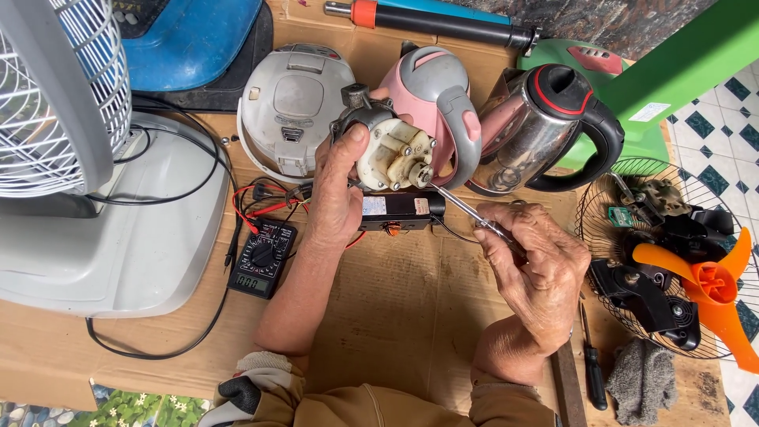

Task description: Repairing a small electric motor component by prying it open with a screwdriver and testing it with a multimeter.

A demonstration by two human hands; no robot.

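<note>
The left hand (336, 190) is wrapped around a small electric fan motor (389, 152), lifted clear of the cardboard-covered worktop (395, 316), thumb across the grey metal housing and the cream plastic gearbox turned toward the right hand. The right hand (538, 265) is closed on a slim screwdriver (466, 212); its metal shaft slants up and left, the tip right at the lower edge of the gearbox — whether it touches a screw cannot be told.

Just below the motor, between the two hands, lies a black rectangular capacitor box (399, 212) with a pale label on its left part and a pink-white one on the right. Left of the left wrist sits a black digital multimeter (262, 259) with red and black leads (257, 202) looping above it. Beyond the left hand's fingers stand a grey rice cooker (292, 103), a pink kettle (435, 95) and a steel kettle with black handle (545, 130).

Right of the right hand, a wire fan guard (609, 237) holds dark parts and an orange fan blade (711, 289); a second screwdriver (591, 364) and a grey cloth (642, 379) lie near that wrist. Far left — a white fan (95, 198) on its base.
</note>
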